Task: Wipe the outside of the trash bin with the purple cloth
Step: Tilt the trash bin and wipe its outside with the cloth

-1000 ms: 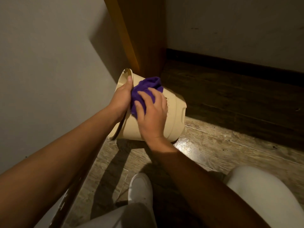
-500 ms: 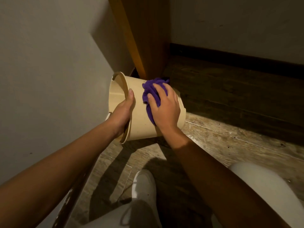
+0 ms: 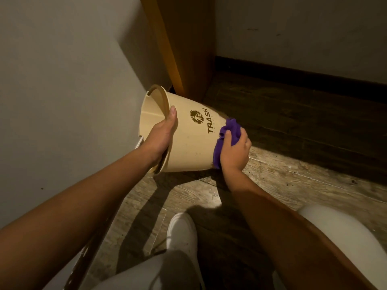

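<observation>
Head view: left hand grips tilted beige TRASH-labelled trash bin; right hand clutches purple cloth.

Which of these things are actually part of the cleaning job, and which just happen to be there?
Part of the job:
trash bin, tipped on its side
purple cloth, pressed near its base
left hand, gripping the rim
right hand, holding the cloth

Just there:
white shoe
wooden post
floor
</observation>
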`<action>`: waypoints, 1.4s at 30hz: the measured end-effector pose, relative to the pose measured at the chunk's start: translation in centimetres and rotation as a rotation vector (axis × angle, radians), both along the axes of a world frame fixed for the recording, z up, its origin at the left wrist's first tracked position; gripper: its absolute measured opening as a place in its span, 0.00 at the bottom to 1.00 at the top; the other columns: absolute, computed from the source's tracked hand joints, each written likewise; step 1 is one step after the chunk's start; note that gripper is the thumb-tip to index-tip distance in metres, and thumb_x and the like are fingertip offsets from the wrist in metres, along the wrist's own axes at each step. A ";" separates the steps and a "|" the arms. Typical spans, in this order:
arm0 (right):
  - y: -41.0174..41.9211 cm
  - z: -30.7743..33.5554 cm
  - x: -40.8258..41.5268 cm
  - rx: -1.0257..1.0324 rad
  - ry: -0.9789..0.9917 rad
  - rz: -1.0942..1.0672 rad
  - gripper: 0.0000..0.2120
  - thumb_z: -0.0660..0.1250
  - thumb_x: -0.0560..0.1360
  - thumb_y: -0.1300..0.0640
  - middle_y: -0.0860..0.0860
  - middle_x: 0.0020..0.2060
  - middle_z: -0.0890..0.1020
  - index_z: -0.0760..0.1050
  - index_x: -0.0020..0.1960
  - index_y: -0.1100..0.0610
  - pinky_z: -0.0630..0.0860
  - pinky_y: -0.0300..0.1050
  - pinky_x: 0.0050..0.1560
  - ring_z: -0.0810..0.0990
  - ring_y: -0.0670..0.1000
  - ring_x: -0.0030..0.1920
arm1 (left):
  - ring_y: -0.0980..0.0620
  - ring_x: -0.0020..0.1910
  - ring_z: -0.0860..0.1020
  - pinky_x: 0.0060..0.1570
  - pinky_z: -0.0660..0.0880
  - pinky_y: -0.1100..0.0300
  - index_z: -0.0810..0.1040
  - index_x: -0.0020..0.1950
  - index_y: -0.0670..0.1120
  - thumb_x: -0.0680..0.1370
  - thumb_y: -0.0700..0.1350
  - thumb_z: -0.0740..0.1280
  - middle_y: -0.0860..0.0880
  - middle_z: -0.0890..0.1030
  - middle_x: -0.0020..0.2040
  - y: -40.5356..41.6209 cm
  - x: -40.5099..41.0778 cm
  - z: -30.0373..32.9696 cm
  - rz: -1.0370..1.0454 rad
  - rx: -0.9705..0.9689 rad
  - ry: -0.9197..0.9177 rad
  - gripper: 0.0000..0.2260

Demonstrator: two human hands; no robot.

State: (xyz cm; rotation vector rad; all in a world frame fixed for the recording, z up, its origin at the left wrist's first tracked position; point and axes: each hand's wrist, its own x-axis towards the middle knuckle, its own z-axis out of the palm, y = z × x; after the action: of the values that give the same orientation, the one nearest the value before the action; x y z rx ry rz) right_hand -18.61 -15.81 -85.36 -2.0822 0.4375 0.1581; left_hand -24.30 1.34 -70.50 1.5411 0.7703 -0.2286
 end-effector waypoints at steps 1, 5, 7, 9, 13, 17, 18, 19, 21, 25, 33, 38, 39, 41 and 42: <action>-0.3 -0.1 0.1 0.051 0.035 -0.031 0.29 0.58 0.81 0.34 0.52 0.74 0.70 0.62 0.78 0.45 0.71 0.50 0.57 0.75 0.59 0.67 | 0.44 0.57 0.84 0.63 0.76 0.39 0.77 0.69 0.51 0.79 0.70 0.56 0.46 0.86 0.57 0.0 0.0 0.1 -0.006 0.000 0.004 0.30; -0.5 0.3 -0.6 0.145 0.092 -0.085 0.29 0.61 0.81 0.37 0.52 0.73 0.72 0.63 0.79 0.45 0.71 0.51 0.59 0.74 0.59 0.69 | 0.44 0.55 0.85 0.61 0.77 0.41 0.78 0.67 0.51 0.79 0.70 0.55 0.47 0.87 0.56 0.4 0.2 0.4 -0.012 -0.010 0.023 0.30; 0.4 1.3 -1.6 0.128 -0.026 -0.020 0.24 0.62 0.82 0.42 0.49 0.77 0.68 0.67 0.77 0.45 0.72 0.52 0.66 0.72 0.56 0.72 | 0.44 0.53 0.86 0.57 0.79 0.43 0.79 0.65 0.52 0.78 0.71 0.55 0.47 0.87 0.54 0.6 0.5 0.6 -0.004 -0.023 0.038 0.29; 1.3 2.7 -2.4 0.145 -0.131 0.071 0.21 0.63 0.83 0.47 0.46 0.79 0.66 0.69 0.76 0.44 0.69 0.59 0.72 0.66 0.54 0.77 | 0.44 0.51 0.86 0.53 0.80 0.46 0.79 0.62 0.52 0.78 0.72 0.54 0.47 0.88 0.52 0.7 0.8 0.8 0.004 -0.024 0.056 0.29; 3.5 5.9 -4.3 0.222 -0.279 0.259 0.20 0.64 0.83 0.52 0.47 0.79 0.66 0.72 0.75 0.46 0.63 0.62 0.77 0.59 0.53 0.81 | 0.42 0.60 0.83 0.58 0.78 0.45 0.74 0.69 0.48 0.78 0.72 0.52 0.44 0.84 0.61 0.6 1.7 1.5 -0.006 -0.008 0.083 0.33; 6.1 9.0 -5.9 0.269 -0.371 0.346 0.20 0.64 0.83 0.53 0.48 0.79 0.66 0.72 0.75 0.48 0.61 0.58 0.78 0.57 0.52 0.81 | 0.47 0.60 0.81 0.61 0.76 0.50 0.80 0.62 0.47 0.78 0.72 0.50 0.47 0.85 0.58 -0.1 2.7 2.0 0.006 0.054 0.074 0.34; 6.5 9.5 -6.2 0.270 -0.387 0.355 0.20 0.64 0.83 0.52 0.48 0.78 0.67 0.72 0.75 0.48 0.62 0.58 0.78 0.58 0.52 0.81 | 0.49 0.53 0.84 0.53 0.79 0.54 0.82 0.54 0.47 0.79 0.72 0.50 0.48 0.87 0.48 -0.1 2.9 2.2 0.028 0.044 0.077 0.33; 6.8 10.0 -6.3 0.270 -0.402 0.362 0.20 0.65 0.83 0.52 0.48 0.78 0.67 0.72 0.75 0.48 0.63 0.58 0.77 0.58 0.52 0.81 | 0.50 0.48 0.85 0.47 0.80 0.57 0.82 0.50 0.47 0.79 0.71 0.50 0.49 0.87 0.42 0.0 3.1 2.4 0.042 0.032 0.081 0.33; 7.0 10.5 -6.4 0.268 -0.426 0.373 0.21 0.66 0.82 0.51 0.48 0.77 0.69 0.73 0.74 0.48 0.65 0.59 0.76 0.61 0.52 0.80 | 0.50 0.45 0.86 0.45 0.79 0.57 0.82 0.49 0.47 0.80 0.71 0.50 0.50 0.87 0.39 0.2 3.5 2.7 0.045 0.016 0.072 0.32; 6.0 10.8 -5.1 0.096 -0.499 0.402 0.23 0.67 0.80 0.47 0.50 0.74 0.73 0.73 0.74 0.48 0.68 0.61 0.71 0.67 0.54 0.76 | 0.51 0.39 0.86 0.40 0.81 0.57 0.82 0.49 0.45 0.81 0.67 0.54 0.48 0.86 0.37 0.2 3.6 3.5 0.093 -0.187 0.043 0.29; 5.0 11.4 -1.1 0.075 -0.460 0.248 0.22 0.64 0.82 0.45 0.53 0.73 0.71 0.71 0.74 0.49 0.76 0.57 0.63 0.69 0.54 0.71 | 0.59 0.55 0.80 0.47 0.78 0.66 0.68 0.74 0.60 0.83 0.55 0.60 0.56 0.81 0.61 0.2 -1.0 3.3 -0.450 -0.080 -0.052 0.19; 5.8 12.3 -2.1 0.075 -0.535 0.304 0.21 0.65 0.83 0.49 0.54 0.74 0.72 0.73 0.75 0.50 0.75 0.52 0.64 0.71 0.56 0.71 | 0.61 0.60 0.79 0.51 0.74 0.72 0.72 0.71 0.53 0.87 0.54 0.52 0.59 0.81 0.58 -0.9 -1.1 2.9 -0.373 0.285 -0.281 0.17; 6.1 12.5 -2.7 0.065 -0.562 0.318 0.20 0.64 0.83 0.49 0.53 0.74 0.72 0.74 0.75 0.49 0.75 0.53 0.64 0.71 0.57 0.71 | 0.64 0.58 0.79 0.50 0.73 0.74 0.74 0.68 0.54 0.87 0.53 0.51 0.61 0.82 0.55 -1.0 -0.9 3.0 -0.340 0.334 -0.317 0.16; 6.5 12.5 -3.6 0.031 -0.587 0.346 0.20 0.64 0.83 0.48 0.52 0.73 0.73 0.75 0.74 0.48 0.74 0.56 0.65 0.71 0.56 0.71 | 0.69 0.52 0.80 0.46 0.73 0.77 0.76 0.66 0.54 0.87 0.52 0.52 0.64 0.84 0.50 -0.9 -0.5 3.0 -0.241 0.370 -0.344 0.15; 6.6 12.5 -3.8 0.003 -0.587 0.362 0.20 0.64 0.83 0.47 0.52 0.73 0.73 0.75 0.73 0.47 0.74 0.57 0.64 0.71 0.56 0.71 | 0.69 0.51 0.80 0.46 0.73 0.76 0.77 0.65 0.53 0.87 0.51 0.53 0.63 0.84 0.49 -0.7 -0.3 3.1 -0.194 0.383 -0.345 0.15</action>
State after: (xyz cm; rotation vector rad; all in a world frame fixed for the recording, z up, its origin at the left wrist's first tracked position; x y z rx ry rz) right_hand -22.40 -9.22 -72.87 -2.0696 -0.2950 -0.2400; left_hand -24.58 0.59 -67.44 1.9561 0.4038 0.0500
